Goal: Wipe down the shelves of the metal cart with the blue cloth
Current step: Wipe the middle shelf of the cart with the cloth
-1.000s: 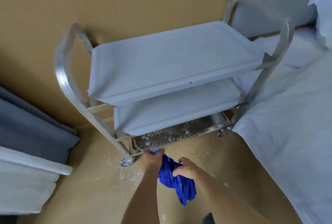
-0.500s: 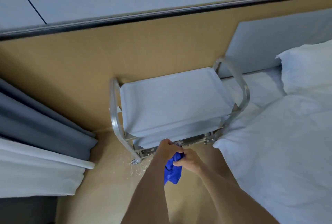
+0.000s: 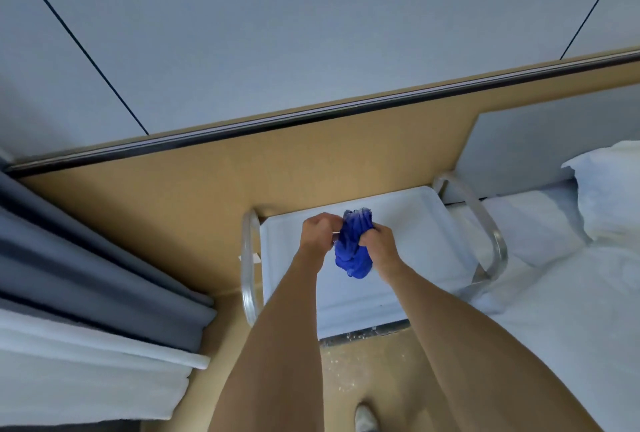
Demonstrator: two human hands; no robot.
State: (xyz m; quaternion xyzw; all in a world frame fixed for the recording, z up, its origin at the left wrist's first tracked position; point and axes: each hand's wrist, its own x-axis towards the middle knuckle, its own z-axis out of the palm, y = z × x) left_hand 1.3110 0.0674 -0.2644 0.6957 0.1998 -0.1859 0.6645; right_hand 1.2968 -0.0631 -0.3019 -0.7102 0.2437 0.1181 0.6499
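Note:
The metal cart (image 3: 491, 241) stands against the tan wall, seen from above, its top shelf (image 3: 415, 224) pale and bare. A bunched blue cloth (image 3: 355, 248) hangs over the middle of that shelf. My left hand (image 3: 317, 236) grips the cloth's left side with curled fingers. My right hand (image 3: 375, 241) grips its right side. Both forearms reach forward from the bottom of the view. The lower shelves are mostly hidden under the top one; only a wet strip of the bottom shelf (image 3: 367, 334) shows.
A white bed (image 3: 561, 293) with a pillow (image 3: 609, 189) lies close on the cart's right. Grey and white curtains (image 3: 86, 293) hang on the left. Water spots mark the floor (image 3: 349, 372) in front of the cart. A shoe tip (image 3: 363, 416) shows below.
The view rose from low beside the cart to above it. Both hands lifted the blue cloth from near the bottom shelf up over the top shelf.

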